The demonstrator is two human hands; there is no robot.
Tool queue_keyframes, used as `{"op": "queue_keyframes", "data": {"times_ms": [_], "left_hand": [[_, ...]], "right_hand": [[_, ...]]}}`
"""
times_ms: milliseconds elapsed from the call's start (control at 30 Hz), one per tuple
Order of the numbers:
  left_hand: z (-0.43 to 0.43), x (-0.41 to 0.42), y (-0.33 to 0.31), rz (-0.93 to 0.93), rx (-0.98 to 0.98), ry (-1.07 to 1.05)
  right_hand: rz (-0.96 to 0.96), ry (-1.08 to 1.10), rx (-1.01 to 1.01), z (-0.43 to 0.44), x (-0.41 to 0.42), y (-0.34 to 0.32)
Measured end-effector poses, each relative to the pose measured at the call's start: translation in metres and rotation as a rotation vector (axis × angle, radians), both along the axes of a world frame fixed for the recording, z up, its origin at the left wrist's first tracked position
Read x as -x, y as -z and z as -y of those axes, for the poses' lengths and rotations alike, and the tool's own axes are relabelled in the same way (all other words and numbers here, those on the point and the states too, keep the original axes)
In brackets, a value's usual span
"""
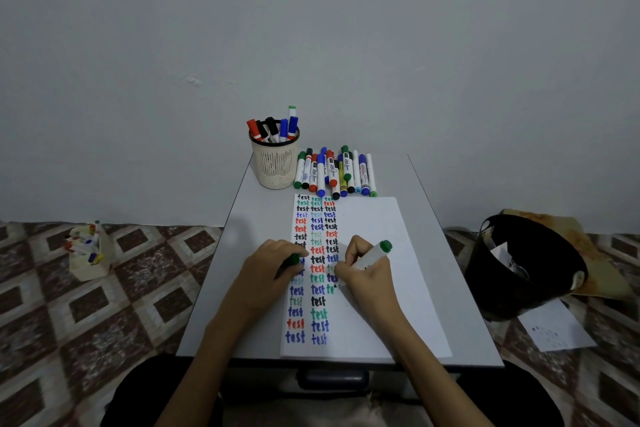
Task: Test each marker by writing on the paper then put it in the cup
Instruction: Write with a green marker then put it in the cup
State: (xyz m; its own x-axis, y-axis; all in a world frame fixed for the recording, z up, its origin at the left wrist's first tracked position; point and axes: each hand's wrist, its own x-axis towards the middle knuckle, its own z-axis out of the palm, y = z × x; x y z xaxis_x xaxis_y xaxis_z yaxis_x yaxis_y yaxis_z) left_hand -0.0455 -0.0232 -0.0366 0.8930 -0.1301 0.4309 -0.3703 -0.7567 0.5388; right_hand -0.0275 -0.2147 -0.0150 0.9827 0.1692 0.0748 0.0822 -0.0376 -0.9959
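A white paper (374,236) lies on the small grey table (256,218), filled with columns of the word "test" in several colours. My right hand (363,270) holds a green marker (375,253), its tip down on the paper in the third column where a green "te" is written. My left hand (273,263) rests on the paper's left edge, closed on the green cap (294,258). A beige mesh cup (275,163) at the table's far left holds several markers. A row of loose markers (334,173) lies beside it, above the paper.
A black bin (526,267) with scraps stands on the floor to the right, with a sheet of paper (554,329) beside it. A small box of markers (88,253) sits on the patterned floor to the left. The wall is right behind the table.
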Motion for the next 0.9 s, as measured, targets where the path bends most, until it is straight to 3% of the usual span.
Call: {"op": "queue_keyframes", "data": {"times_ms": [600,900], "left_hand": [[0.0008,0.0016,-0.0011,-0.025,0.006,0.002],[0.0012,0.0038,-0.0042,-0.001,0.022,0.033]], "right_hand": [[0.004,0.051,-0.059,0.0024,-0.0003,-0.0021],[-0.033,-0.047,-0.026,0.002,-0.0009,0.0008]]}}
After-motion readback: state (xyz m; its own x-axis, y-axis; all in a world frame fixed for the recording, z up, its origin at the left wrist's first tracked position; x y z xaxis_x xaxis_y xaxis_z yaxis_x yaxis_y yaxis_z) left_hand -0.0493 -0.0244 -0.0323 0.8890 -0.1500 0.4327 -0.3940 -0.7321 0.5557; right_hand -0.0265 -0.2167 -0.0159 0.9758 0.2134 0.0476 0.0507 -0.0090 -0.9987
